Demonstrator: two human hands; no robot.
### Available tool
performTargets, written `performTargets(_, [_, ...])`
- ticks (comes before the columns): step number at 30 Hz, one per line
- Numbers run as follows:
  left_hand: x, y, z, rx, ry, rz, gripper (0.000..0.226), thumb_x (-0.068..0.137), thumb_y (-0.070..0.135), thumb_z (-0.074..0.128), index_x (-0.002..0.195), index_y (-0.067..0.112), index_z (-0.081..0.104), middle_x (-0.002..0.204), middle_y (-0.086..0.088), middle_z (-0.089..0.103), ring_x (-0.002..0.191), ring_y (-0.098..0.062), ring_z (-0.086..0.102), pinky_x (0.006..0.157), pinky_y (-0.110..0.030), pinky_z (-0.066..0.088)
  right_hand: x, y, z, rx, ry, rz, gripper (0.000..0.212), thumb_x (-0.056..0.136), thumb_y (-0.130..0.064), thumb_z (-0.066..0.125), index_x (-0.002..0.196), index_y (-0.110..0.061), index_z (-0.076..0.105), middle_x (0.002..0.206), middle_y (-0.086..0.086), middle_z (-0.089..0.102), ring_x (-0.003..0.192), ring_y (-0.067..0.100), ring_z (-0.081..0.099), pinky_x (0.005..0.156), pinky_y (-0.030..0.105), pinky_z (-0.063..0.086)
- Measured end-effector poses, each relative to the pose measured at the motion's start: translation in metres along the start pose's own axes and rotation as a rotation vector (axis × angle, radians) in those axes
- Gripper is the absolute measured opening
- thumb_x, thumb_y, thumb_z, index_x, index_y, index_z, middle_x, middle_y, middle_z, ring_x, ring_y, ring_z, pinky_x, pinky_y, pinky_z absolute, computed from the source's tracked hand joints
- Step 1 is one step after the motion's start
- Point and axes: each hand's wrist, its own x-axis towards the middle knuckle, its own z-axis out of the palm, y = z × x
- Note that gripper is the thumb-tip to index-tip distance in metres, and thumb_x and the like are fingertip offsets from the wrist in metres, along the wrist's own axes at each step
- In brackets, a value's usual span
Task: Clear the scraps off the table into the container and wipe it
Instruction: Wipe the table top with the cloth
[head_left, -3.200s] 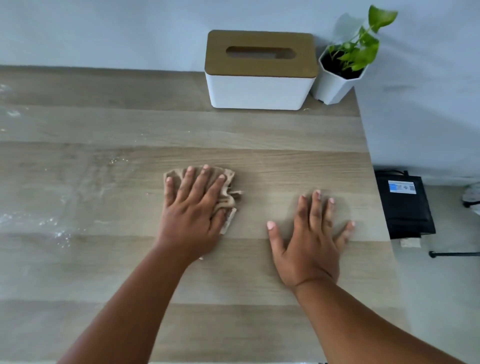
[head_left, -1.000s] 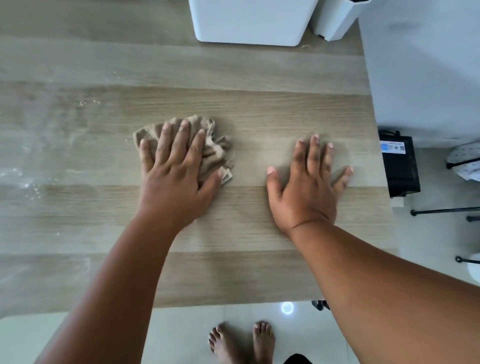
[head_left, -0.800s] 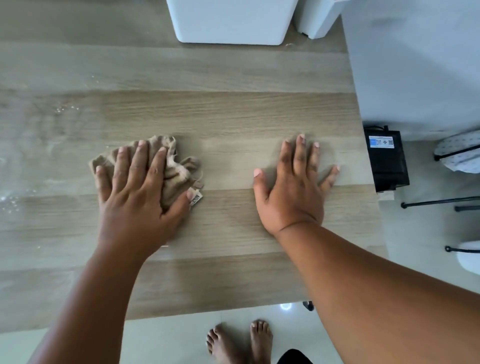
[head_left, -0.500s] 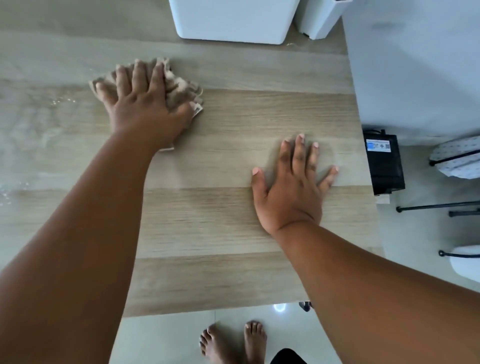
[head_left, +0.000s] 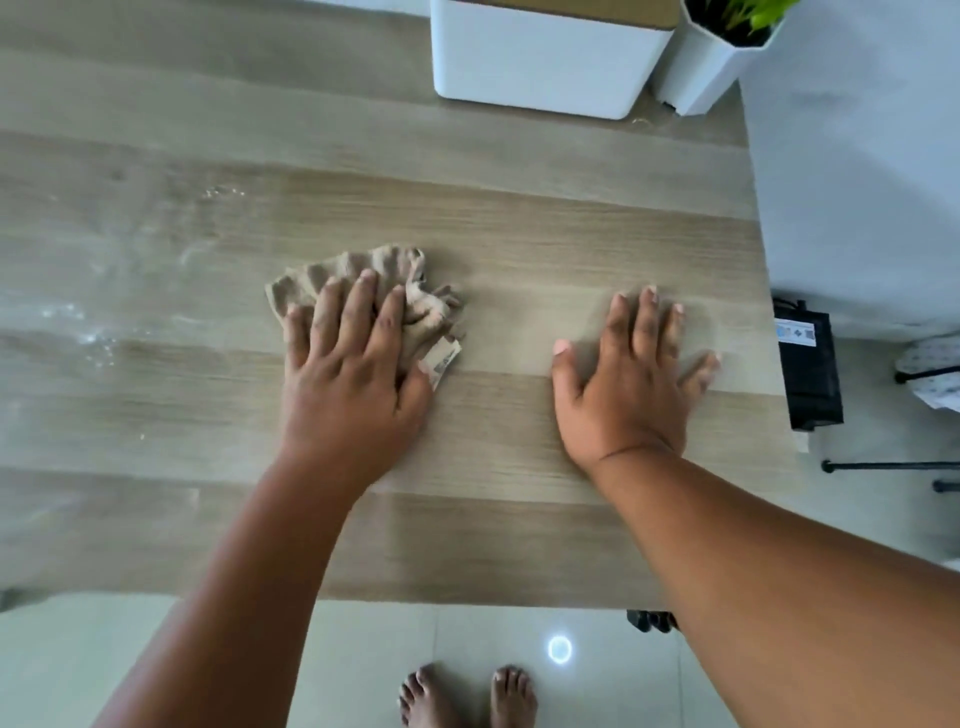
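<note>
A crumpled beige cloth (head_left: 384, 280) lies on the wooden table (head_left: 519, 234) near its middle. My left hand (head_left: 353, 374) presses flat on the cloth with straight, spread fingers. To the right, my right hand (head_left: 631, 379) rests palm down on the bare wood, fingers spread. Wet streaks and small droplets (head_left: 93, 332) glisten on the left part of the table. No scraps are visible.
A white tissue box (head_left: 540, 62) with a wooden lid stands at the back, with a white plant pot (head_left: 706, 67) to its right. A black box (head_left: 808, 364) sits on the floor past the table's right edge. My bare feet (head_left: 467, 696) show below the front edge.
My left hand has pulled the cloth back from the far left near the tissue box toward the table's middle. My right hand has stayed in place.
</note>
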Motion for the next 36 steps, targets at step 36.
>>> performTargets(36, [-0.133, -0.052, -0.008, 0.271, 0.196, -0.110, 0.062, 0.104, 0.044, 0.021, 0.130, 0.004, 0.061, 0.127, -0.031, 0.064, 0.118, -0.046, 0.061, 0.091, -0.059, 0.047, -0.003, -0.002, -0.004, -0.003, -0.026, -0.015, 0.085, 0.096, -0.068, 0.013, 0.164, -0.018, 0.019, 0.174, 0.004, -0.003, 0.160, 0.029, -0.009, 0.121, 0.070, 0.001])
